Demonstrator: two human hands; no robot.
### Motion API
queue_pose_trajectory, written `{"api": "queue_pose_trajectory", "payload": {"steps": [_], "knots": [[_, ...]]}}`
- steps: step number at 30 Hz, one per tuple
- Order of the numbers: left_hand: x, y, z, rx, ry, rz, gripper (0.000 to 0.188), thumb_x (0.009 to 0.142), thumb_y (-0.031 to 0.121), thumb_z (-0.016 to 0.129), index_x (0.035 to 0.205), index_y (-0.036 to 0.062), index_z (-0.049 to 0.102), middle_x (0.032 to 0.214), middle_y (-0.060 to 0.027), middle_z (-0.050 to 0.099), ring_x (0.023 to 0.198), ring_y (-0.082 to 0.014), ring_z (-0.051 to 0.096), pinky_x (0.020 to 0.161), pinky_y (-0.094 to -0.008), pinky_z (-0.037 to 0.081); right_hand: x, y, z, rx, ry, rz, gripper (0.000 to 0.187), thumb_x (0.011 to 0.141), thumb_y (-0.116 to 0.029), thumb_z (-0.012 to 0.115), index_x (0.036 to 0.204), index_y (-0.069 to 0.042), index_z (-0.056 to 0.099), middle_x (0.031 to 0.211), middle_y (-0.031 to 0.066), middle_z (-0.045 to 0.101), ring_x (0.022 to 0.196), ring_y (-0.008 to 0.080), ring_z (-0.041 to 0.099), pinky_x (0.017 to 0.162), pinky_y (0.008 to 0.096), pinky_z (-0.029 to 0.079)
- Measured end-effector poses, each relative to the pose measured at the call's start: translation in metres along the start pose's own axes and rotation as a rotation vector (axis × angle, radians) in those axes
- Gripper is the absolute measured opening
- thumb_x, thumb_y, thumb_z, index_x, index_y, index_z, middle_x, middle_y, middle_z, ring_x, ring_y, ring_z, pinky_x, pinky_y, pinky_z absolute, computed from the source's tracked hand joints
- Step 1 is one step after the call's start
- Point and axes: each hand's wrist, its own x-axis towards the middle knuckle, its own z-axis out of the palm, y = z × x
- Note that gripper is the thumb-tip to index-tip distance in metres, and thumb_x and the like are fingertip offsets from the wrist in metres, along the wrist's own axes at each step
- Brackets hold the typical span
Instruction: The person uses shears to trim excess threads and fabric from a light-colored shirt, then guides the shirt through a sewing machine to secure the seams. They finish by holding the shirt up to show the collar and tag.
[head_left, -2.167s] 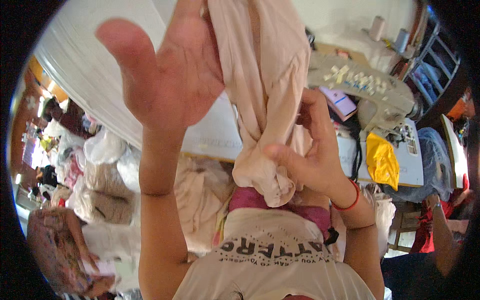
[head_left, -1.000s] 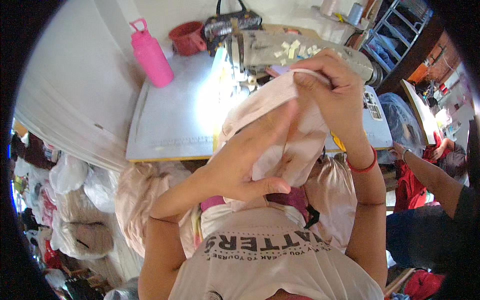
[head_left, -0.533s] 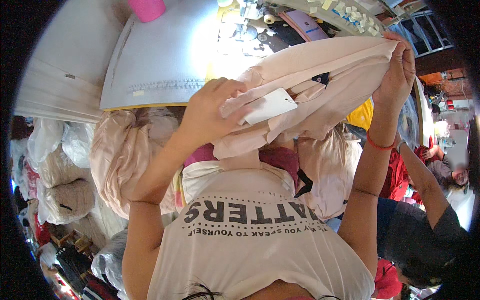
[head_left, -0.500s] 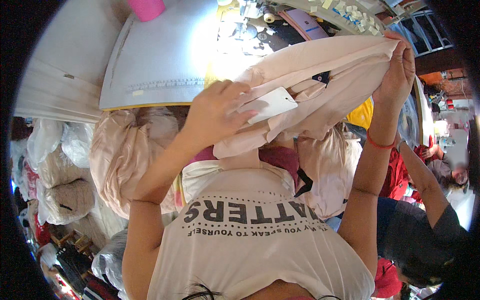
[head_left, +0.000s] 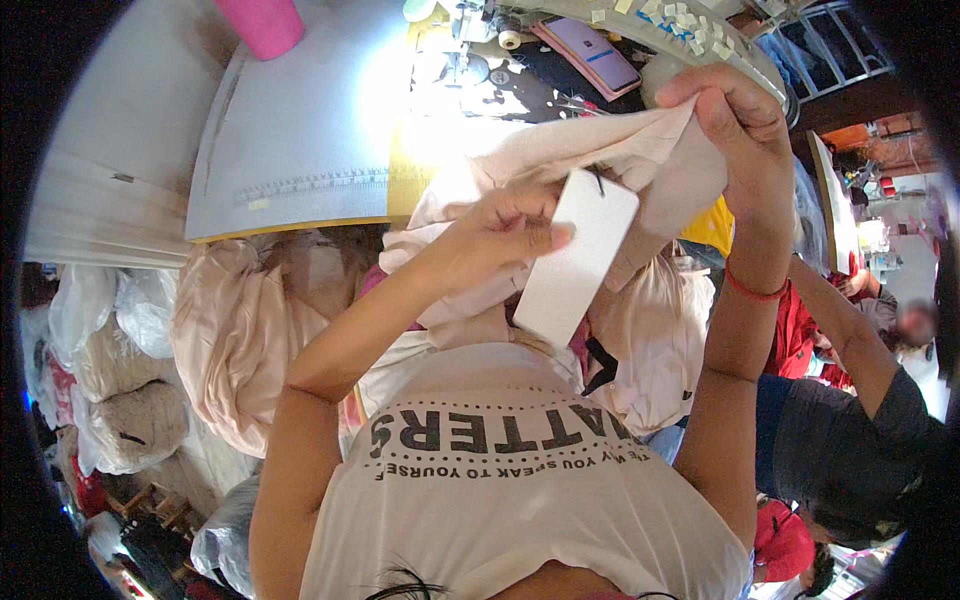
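A pale pink garment (head_left: 560, 145) hangs in folds between my two hands, above my lap. Its upper right corner is pinched in my right hand (head_left: 745, 125), which is raised and has a red band at the wrist. My left hand (head_left: 500, 235) is closed at the garment's left part, its thumb over the edge of a white hang tag (head_left: 590, 250). The tag hangs slanted from a short dark cord in front of the cloth. Some of the left fingers are hidden by the tag and cloth.
Ahead is a sewing table (head_left: 300, 130) with a ruler strip, a pink container (head_left: 265, 25) and a phone (head_left: 590, 55). Pale pink cloth (head_left: 235, 340) is heaped at my left, beyond it plastic-wrapped bundles (head_left: 130, 400). A co-worker in dark clothes (head_left: 840, 450) sits close on my right.
My right hand has come inward to the left with the garment's corner, and the cloth has bunched up. The tag has swung from nearly level to steeply slanted, with my left thumb on it.
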Motion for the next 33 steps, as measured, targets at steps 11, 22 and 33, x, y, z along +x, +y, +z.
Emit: {"api": "queue_pose_trajectory", "payload": {"steps": [11, 22, 33], "knots": [[0.028, -0.017, -0.039, 1.256, 0.433, 0.467, 0.023, 0.076, 0.016, 0.067, 0.097, 0.0058, 0.064, 0.142, -0.0239, 0.022, 0.136, -0.0385, 0.004, 0.105, -0.0545, 0.002, -0.014, -0.021, 0.002, -0.069, -0.099, 0.106, 0.016, 0.086, -0.014, 0.058, 0.094, -0.001, 0.062, 0.091, 0.0024, 0.061, 0.085, 0.0076, 0.054, 0.076, 0.0209, 0.040], [0.019, 0.038, -0.073, 1.824, 0.760, 0.647, 0.023, 0.081, 0.023, 0.054, 0.099, 0.0126, 0.064, 0.135, -0.0159, 0.038, 0.130, -0.0362, 0.025, 0.094, -0.0695, 0.003, -0.032, -0.028, 0.007, -0.389, 0.055, 0.126, 0.022, 0.074, -0.002, 0.064, 0.095, -0.003, 0.061, 0.094, 0.0034, 0.062, 0.091, 0.0101, 0.055, 0.081, 0.0225, 0.042], [-0.051, -0.017, -0.090, 1.334, 0.384, 0.395, 0.023, 0.074, 0.011, 0.064, 0.097, 0.0077, 0.061, 0.107, -0.0085, 0.060, 0.096, -0.0272, 0.056, 0.087, -0.0376, 0.039, -0.062, 0.061, -0.032, -0.901, 0.290, 0.179, 0.014, 0.073, -0.003, 0.062, 0.086, -0.004, 0.064, 0.081, 0.0089, 0.060, 0.074, 0.0216, 0.059, 0.067, 0.0283, 0.045]]}}
